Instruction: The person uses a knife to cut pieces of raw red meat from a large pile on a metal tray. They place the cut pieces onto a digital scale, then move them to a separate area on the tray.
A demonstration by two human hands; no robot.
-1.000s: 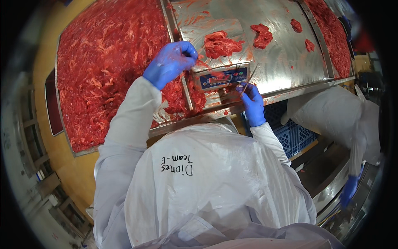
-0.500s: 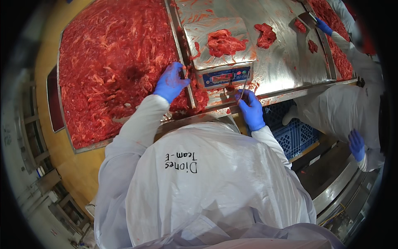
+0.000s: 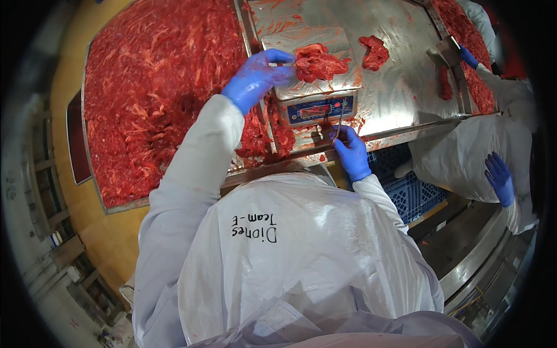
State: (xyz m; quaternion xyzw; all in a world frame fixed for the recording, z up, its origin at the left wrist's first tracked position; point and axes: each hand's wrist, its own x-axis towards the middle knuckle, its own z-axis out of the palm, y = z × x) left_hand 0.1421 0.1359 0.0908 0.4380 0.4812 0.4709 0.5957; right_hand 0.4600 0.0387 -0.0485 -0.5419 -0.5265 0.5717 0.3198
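A piece of raw red meat lies on the steel platform of a digital scale. My blue-gloved left hand reaches over the platform's left edge, fingers apart and empty, fingertips beside the meat; whether they touch it I cannot tell. In front of the scale's display, my blue-gloved right hand is closed on a thin, slender tool that points up and away; it is too narrow to name surely. A second meat piece rests on the steel table right of the scale.
A big bin of raw meat trimmings fills the left, with a steel divider beside the scale. At the right a co-worker's gloved hand holds a flat scraper-like tool near another meat strip. Blue crates stand below the table.
My left hand has moved from above the bin's edge, up and right, to the meat on the scale. My right hand stays put. The co-worker's tool has shifted right and nearer.
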